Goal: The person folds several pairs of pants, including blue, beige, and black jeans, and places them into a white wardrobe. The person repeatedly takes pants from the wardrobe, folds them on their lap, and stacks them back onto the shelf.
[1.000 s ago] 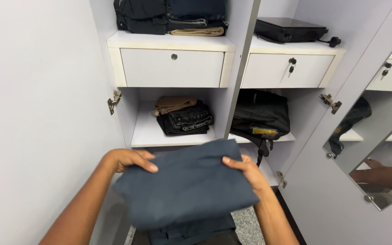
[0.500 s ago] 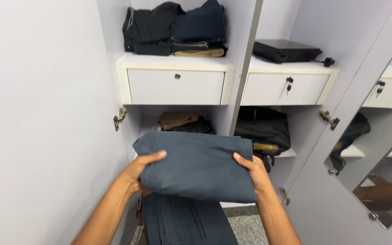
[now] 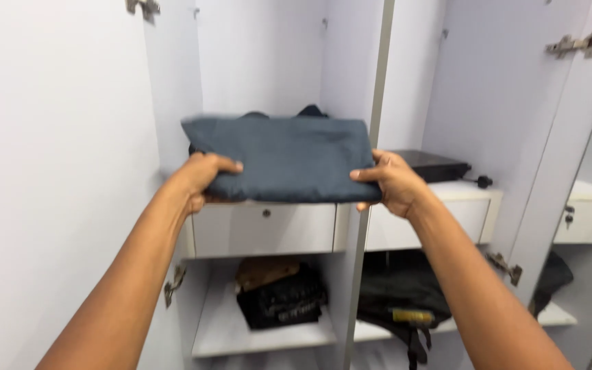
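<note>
Now both hands (image 3: 200, 179) on folded garment (image 3: 286, 159)

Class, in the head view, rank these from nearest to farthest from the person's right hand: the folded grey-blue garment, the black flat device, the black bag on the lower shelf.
1. Folded grey-blue garment, gripped by the right hand.
2. Black flat device, just right, on the drawer top.
3. Black bag, below, lower shelf.
</note>
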